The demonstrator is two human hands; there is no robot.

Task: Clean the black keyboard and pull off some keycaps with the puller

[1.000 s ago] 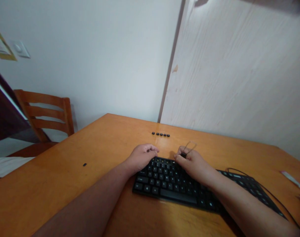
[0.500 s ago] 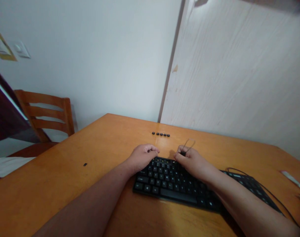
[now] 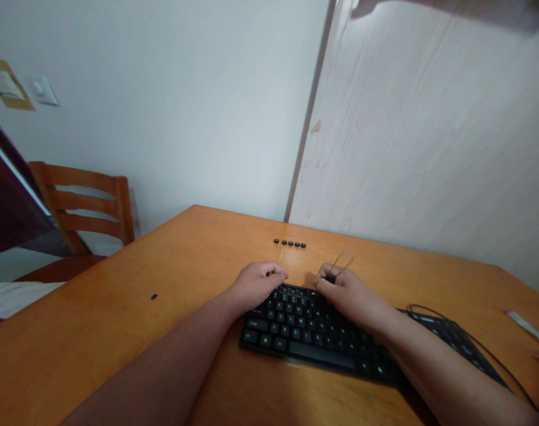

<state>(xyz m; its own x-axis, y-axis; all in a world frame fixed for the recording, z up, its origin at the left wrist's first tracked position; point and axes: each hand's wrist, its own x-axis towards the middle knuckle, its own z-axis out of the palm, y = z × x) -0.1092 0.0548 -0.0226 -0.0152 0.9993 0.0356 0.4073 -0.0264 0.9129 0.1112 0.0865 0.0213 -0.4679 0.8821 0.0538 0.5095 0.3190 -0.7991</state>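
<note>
A black keyboard [image 3: 304, 337] lies at a slant on the wooden table. My left hand [image 3: 260, 284] is closed round its back left corner, thumb near the top row. Yellowish spots show in the top row where keycaps are off. My right hand [image 3: 338, 290] is closed on a keycap puller [image 3: 330, 278] with a dark handle and a thin wire loop sticking up behind the fingers. This hand rests over the keyboard's back edge; its grip on the handle is partly hidden. My right forearm covers part of the keyboard's right half.
Several black keycaps [image 3: 290, 243] stand in a row behind the keyboard. Another small black piece [image 3: 154, 296] lies to the left. A cable [image 3: 486, 349] runs along the right, near a white brush-like object [image 3: 529, 328]. A wooden chair [image 3: 85, 204] stands at the left.
Both hands keep almost the same place and grip. The whole view has shifted very slightly downward and right.
</note>
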